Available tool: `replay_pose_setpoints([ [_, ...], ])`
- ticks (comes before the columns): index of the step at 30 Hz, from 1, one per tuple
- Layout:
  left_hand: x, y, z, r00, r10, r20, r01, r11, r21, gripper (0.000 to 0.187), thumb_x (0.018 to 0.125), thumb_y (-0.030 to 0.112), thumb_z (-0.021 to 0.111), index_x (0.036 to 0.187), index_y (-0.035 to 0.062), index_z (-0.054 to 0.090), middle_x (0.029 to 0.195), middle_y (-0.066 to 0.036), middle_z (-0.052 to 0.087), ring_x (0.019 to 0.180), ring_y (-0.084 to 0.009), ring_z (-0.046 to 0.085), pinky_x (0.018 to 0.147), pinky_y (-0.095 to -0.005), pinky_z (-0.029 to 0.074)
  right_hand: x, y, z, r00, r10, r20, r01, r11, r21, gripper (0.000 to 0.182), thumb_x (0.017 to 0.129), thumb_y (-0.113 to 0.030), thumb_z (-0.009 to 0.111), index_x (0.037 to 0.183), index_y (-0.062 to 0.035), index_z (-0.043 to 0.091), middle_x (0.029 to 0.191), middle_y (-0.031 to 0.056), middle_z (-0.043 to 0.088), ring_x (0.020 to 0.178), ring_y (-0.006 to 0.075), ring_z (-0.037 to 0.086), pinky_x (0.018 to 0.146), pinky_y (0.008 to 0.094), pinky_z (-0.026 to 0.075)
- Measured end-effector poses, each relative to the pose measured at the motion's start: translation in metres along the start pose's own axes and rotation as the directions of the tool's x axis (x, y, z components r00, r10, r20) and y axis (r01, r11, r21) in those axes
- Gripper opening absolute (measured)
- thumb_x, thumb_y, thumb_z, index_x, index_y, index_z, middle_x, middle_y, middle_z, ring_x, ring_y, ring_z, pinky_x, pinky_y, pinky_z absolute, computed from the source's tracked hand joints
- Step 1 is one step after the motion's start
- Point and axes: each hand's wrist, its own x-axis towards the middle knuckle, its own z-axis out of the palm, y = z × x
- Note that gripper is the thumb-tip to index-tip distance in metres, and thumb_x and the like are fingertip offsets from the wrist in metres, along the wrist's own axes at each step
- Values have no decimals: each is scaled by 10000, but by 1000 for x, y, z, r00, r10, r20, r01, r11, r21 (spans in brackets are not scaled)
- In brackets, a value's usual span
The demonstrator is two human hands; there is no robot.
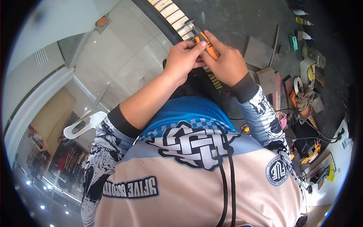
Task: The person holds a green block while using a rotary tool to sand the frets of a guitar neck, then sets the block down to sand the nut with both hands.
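An orange-and-black hand tool (210, 46) with a small round grey head lies across both hands at the top middle. My right hand (230, 63) is wrapped round its body, index finger stretched along the side. From the left, my left hand (180, 59) closes on the tool's front part, its thumb pressed there; its fingertips are partly hidden. The grey head points up and left, over a row of pale wooden strips (174, 17) at the dark edge.
On the dark work surface (242, 19) to the right are wooden boards (258, 52), small bottles (302, 21), a glass jar (314, 56), a tape roll (298, 85) and a crumpled cloth (304, 99). Black cables (314, 128) run below them. A white chair arm (85, 125) is at left.
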Motion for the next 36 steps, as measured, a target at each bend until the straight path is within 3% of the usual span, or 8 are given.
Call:
replay_pose_setpoints([
  [15,-23,-4,5,998,-5,65,3,1000,26,380,982,241,717,1142,-84,602,1024,-166,689,910,-227,725,796,-356,641,-26,-21,-13,999,42,-25,-41,999,17,576,901,-353,726,1411,-115,605,918,249,730,832,411,727,732,457,583],
  [17,-33,-5,-2,997,-34,63,31,999,41,371,994,256,705,1146,-62,590,1033,-153,677,920,-219,712,843,-373,632,-34,-24,-4,999,29,-35,-29,1000,10,574,901,-351,725,1415,-125,604,886,240,727,809,405,726,717,458,581],
  [18,-34,-12,-6,999,-19,35,18,999,26,393,990,232,706,1171,-98,592,1014,-172,700,925,-234,731,782,-344,640,-37,-24,2,999,24,-35,-24,1000,8,573,902,-350,724,1416,-130,604,870,235,725,798,402,726,709,459,580],
  [25,-36,-27,-25,1000,-25,-7,25,999,-46,419,989,238,710,1196,-94,560,1025,-175,707,925,-238,730,789,-351,635,-38,-21,22,999,-48,-6,48,998,-43,582,896,-374,723,1431,-180,603,807,194,707,741,372,720,673,456,578],
  [30,-34,-25,-24,1000,-5,-2,5,999,-53,438,1001,275,696,1217,-74,544,1073,-174,678,949,-239,712,836,-356,615,-31,-22,16,999,-26,45,30,996,-78,581,913,-409,691,1444,-196,592,802,193,701,749,369,718,673,463,578],
  [36,-26,-29,-24,1000,-13,-27,11,996,-88,415,984,229,719,1185,-96,556,1018,-174,706,908,-234,727,806,-371,638,-28,-16,17,998,-3,60,7,998,-61,570,925,-425,673,1445,-207,591,804,197,699,754,374,717,681,465,580],
])
